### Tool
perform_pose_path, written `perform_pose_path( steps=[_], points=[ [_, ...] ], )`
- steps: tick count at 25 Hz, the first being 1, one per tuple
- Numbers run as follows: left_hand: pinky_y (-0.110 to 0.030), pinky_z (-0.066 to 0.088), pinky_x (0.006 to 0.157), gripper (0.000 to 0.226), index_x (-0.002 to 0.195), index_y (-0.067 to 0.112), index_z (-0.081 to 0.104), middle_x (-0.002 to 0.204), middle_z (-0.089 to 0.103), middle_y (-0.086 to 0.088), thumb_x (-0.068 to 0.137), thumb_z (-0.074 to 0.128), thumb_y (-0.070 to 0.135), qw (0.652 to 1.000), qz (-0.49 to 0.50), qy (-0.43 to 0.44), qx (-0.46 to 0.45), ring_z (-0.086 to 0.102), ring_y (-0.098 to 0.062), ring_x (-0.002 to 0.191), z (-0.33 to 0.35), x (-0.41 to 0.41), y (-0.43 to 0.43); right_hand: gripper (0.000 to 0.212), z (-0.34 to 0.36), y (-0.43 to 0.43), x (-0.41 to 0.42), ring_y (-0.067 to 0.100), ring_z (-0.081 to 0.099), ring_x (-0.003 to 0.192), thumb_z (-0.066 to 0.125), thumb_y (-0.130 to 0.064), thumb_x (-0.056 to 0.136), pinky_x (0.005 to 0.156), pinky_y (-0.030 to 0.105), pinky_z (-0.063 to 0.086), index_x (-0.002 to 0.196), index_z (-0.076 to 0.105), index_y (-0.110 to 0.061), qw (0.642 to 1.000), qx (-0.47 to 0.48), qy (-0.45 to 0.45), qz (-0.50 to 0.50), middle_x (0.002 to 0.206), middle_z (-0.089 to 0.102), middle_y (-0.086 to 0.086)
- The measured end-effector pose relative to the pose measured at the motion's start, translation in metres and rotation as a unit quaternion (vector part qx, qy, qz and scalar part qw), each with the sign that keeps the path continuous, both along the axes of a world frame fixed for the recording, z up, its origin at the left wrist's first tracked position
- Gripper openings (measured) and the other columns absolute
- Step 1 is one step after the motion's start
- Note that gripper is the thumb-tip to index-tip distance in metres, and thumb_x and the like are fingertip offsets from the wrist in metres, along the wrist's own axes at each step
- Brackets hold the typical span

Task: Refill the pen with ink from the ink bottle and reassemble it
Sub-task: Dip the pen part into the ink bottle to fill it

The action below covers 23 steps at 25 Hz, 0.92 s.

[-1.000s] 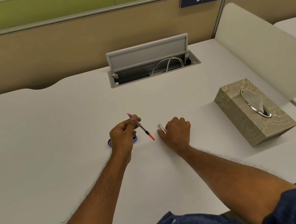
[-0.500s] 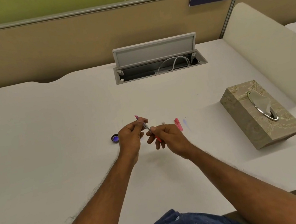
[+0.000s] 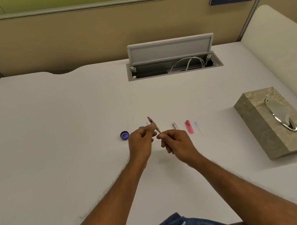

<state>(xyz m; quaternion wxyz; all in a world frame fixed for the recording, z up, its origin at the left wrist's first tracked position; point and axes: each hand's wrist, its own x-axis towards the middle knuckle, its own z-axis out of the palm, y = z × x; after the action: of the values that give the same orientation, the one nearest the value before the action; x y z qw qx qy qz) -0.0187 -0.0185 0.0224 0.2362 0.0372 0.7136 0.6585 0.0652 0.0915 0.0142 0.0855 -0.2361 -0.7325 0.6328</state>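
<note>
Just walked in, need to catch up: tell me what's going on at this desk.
A person at the white desk holds a thin pen between both hands: the left hand pinches its middle, the right hand pinches its lower end. A blue bottle cap lies left of the hands; a small dark object, perhaps the ink bottle, peeks out behind the left hand. A pink pen part and a small clear part lie to the right, so reassembly isn't finished.
</note>
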Motion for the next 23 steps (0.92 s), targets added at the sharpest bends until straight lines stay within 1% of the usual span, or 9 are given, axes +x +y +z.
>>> perform_pose_path(
  steps=[2, 4, 7, 9, 11, 13, 15, 18, 23],
  points=[
    [-0.018, 0.053, 0.074, 0.025, 0.091, 0.017, 0.076, 0.084, 0.075, 0.010, 0.087, 0.066, 0.040, 0.997, 0.023, 0.062, -0.026, 0.070, -0.004, 0.083, 0.004, -0.004, -0.010, 0.019, 0.003, 0.005, -0.008, 0.011, 0.049, 0.048, 0.060, -0.023, 0.094, 0.048, 0.018, 0.040, 0.086, 0.074, -0.013, 1.000, -0.001, 0.000, -0.006, 0.061, 0.064, -0.004],
    [-0.010, 0.047, 0.067, 0.023, 0.083, 0.018, 0.075, 0.076, 0.073, 0.011, 0.087, 0.066, 0.038, 0.985, 0.080, 0.145, -0.049, 0.067, 0.001, 0.072, 0.012, -0.017, -0.021, 0.019, 0.009, 0.014, -0.018, 0.010, 0.047, 0.048, 0.062, -0.022, 0.092, 0.051, 0.022, 0.040, 0.082, 0.073, -0.010, 0.999, 0.026, -0.023, -0.004, 0.059, 0.062, -0.004],
    [-0.020, 0.050, 0.069, 0.024, 0.085, 0.010, 0.073, 0.080, 0.073, 0.001, 0.090, 0.063, 0.031, 0.956, 0.119, 0.256, -0.077, 0.067, -0.010, 0.074, 0.023, -0.053, -0.033, 0.023, 0.021, 0.032, -0.033, 0.003, 0.047, 0.048, 0.062, -0.025, 0.092, 0.052, 0.021, 0.037, 0.079, 0.071, -0.007, 0.982, 0.164, -0.080, 0.051, 0.060, 0.062, -0.002],
    [-0.017, 0.049, 0.069, 0.020, 0.087, 0.011, 0.073, 0.085, 0.072, 0.001, 0.091, 0.062, 0.029, 0.946, 0.041, 0.304, -0.101, 0.065, -0.006, 0.078, 0.030, -0.078, -0.035, 0.027, 0.030, 0.039, -0.043, 0.012, 0.050, 0.054, 0.059, -0.027, 0.092, 0.053, 0.027, 0.038, 0.080, 0.070, -0.005, 0.954, 0.256, -0.110, 0.114, 0.067, 0.066, 0.007],
    [-0.013, 0.046, 0.069, 0.015, 0.091, 0.017, 0.073, 0.090, 0.071, 0.006, 0.091, 0.063, 0.028, 0.919, -0.107, 0.343, -0.162, 0.062, 0.000, 0.083, 0.035, -0.099, -0.032, 0.025, 0.040, 0.043, -0.052, 0.018, 0.056, 0.061, 0.058, -0.028, 0.093, 0.055, 0.029, 0.042, 0.084, 0.070, -0.008, 0.920, 0.325, -0.134, 0.176, 0.075, 0.069, 0.007],
    [-0.020, 0.048, 0.078, 0.018, 0.098, 0.019, 0.073, 0.098, 0.071, 0.006, 0.092, 0.061, 0.030, 0.884, -0.223, 0.346, -0.223, 0.061, -0.003, 0.091, 0.037, -0.113, -0.024, 0.023, 0.048, 0.044, -0.061, 0.018, 0.060, 0.069, 0.057, -0.029, 0.093, 0.057, 0.028, 0.043, 0.089, 0.072, -0.012, 0.882, 0.389, -0.149, 0.220, 0.081, 0.070, 0.002],
    [-0.028, 0.049, 0.086, 0.022, 0.104, 0.018, 0.073, 0.107, 0.071, 0.002, 0.093, 0.060, 0.031, 0.866, -0.278, 0.325, -0.260, 0.060, -0.010, 0.099, 0.037, -0.119, -0.015, 0.023, 0.054, 0.044, -0.068, 0.019, 0.063, 0.076, 0.057, -0.030, 0.093, 0.063, 0.031, 0.048, 0.092, 0.072, -0.013, 0.851, 0.432, -0.165, 0.247, 0.086, 0.071, 0.001],
    [-0.035, 0.049, 0.093, 0.024, 0.108, 0.016, 0.072, 0.114, 0.069, -0.002, 0.093, 0.059, 0.030, 0.848, -0.336, 0.302, -0.278, 0.060, -0.016, 0.106, 0.036, -0.118, -0.006, 0.023, 0.057, 0.046, -0.073, 0.020, 0.063, 0.078, 0.057, -0.031, 0.094, 0.069, 0.034, 0.051, 0.095, 0.071, -0.014, 0.831, 0.451, -0.190, 0.265, 0.089, 0.071, 0.002],
    [-0.037, 0.043, 0.099, 0.021, 0.107, 0.020, 0.073, 0.118, 0.066, 0.000, 0.089, 0.066, 0.026, 0.829, -0.409, 0.270, -0.268, 0.055, -0.016, 0.112, 0.033, -0.115, -0.001, 0.024, 0.056, 0.052, -0.080, 0.017, 0.062, 0.074, 0.057, -0.030, 0.093, 0.062, 0.029, 0.047, 0.096, 0.072, -0.012, 0.822, 0.448, -0.205, 0.286, 0.086, 0.071, 0.001]
  ],
)
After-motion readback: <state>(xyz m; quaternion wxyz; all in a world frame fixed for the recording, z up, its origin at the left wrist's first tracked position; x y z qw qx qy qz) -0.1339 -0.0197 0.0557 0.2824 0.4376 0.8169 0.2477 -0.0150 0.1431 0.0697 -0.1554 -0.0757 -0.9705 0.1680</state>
